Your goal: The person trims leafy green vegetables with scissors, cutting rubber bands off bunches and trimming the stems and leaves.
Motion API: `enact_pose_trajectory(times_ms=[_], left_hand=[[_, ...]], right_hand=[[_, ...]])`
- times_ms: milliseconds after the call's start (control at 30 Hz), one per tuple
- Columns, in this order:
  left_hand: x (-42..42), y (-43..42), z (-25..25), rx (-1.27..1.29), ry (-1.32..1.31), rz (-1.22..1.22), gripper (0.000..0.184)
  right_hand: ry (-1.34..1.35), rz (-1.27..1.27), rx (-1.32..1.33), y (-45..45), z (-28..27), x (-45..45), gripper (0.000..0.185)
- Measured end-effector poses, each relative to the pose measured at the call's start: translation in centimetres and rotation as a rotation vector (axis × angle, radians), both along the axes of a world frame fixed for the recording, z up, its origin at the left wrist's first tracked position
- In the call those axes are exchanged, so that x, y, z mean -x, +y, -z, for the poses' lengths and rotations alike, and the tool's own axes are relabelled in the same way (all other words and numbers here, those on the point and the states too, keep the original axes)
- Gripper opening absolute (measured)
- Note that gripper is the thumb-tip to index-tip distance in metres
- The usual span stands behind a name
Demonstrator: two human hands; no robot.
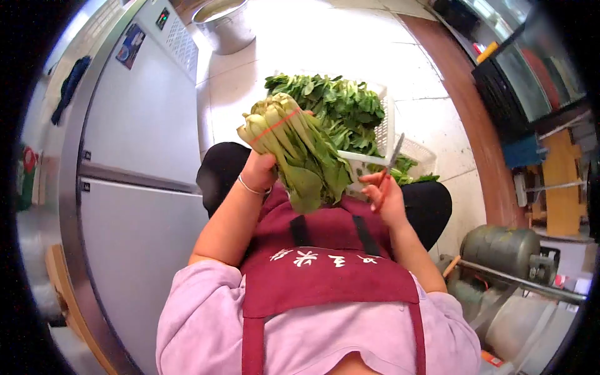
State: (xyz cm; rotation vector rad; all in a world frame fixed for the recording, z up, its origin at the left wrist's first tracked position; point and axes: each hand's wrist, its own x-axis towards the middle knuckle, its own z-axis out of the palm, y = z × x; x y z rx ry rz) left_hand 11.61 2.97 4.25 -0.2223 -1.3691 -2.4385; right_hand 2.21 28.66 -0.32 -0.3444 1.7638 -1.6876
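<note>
A bundle of leafy greens with pale stems and a red band round them is held up by my left hand, stems toward the upper left. My right hand grips red-handled scissors, their blades pointing up and away from me. Beyond the bundle, more greens lie piled in a white basket. A second white basket, partly behind the scissors, holds some loose green leaves.
A steel refrigerator stands along the left side. At the top left is a large metal pot on the tiled floor. On the right are a gas cylinder, a metal bar frame and shelving.
</note>
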Motion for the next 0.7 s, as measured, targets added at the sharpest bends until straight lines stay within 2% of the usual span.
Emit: enact_pose_trajectory(times_ms=[67,100,133,200,233,267,333,500,600,667,700], left_hand=[[-1.5,-1.5,2.7,-0.097,-0.077,-0.002,0.094],[-2.1,-2.0,4.1,-0.192,-0.148,0.019,0.09],[-2.4,-2.0,4.6,-0.196,-0.152,0.008,0.09],[-2.5,-1.8,5.6,-0.336,-0.185,0.069,0.085],[-2.6,-1.6,5.9,-0.344,-0.197,0.073,0.084],[-2.7,-1.6,6.1,-0.346,-0.191,0.069,0.084],[-3.1,-1.7,6.0,-0.355,-0.185,0.117,0.083],[-5.0,-2.6,6.2,-0.37,-0.206,0.051,0.082],[-5.7,-3.4,6.2,-0.347,-0.133,0.036,0.081],[-6.2,-4.0,5.9,-0.145,-0.149,-0.023,0.093],[-6.3,-4.2,5.7,-0.145,-0.148,-0.025,0.093]], right_hand=[[-0.026,-0.087,0.024,0.3,-0.8,0.3,0.029],[-0.043,-0.167,0.227,0.1,-1.6,0.0,0.047],[-0.05,-0.177,0.224,-0.4,-3.1,-0.3,0.047],[-0.143,-0.66,0.324,-1.6,-6.3,-0.7,0.063],[-0.201,-0.743,0.299,-2.4,-7.0,-1.2,0.074],[-0.197,-0.749,0.295,-3.3,-7.2,-1.4,0.074],[-0.197,-0.937,0.115,-5.2,-7.4,-1.9,0.081],[-0.195,-1.008,0.221,-8.1,-5.7,-3.1,0.075],[-0.139,-1.031,0.222,-9.5,-5.5,-3.8,0.075],[-0.192,-1.02,0.203,-10.0,-5.9,-4.2,0.074],[-0.242,-1.002,0.18,-10.2,-6.0,-4.2,0.074]])
